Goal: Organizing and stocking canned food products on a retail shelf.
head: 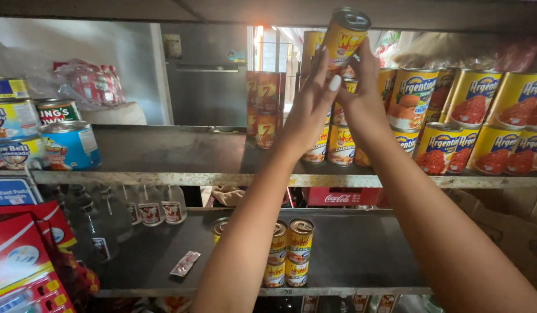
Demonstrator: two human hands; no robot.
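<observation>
I see both hands raised to the upper shelf, sharing one grip on a small yellow and red metal can with a pull-tab lid [343, 36]. The left hand [310, 101] presses its fingers against the can's near side; the right hand [361, 93] closes on it from the other side, so the can sits tilted between them, above a stack of matching yellow cans [340, 145]. Right of the grip stand gold cans with blue and red labels [471, 124]. Far left are blue-labelled tins [70, 145]. Below the grip, on the lower shelf [361, 249], more small cans [291, 252] stand.
</observation>
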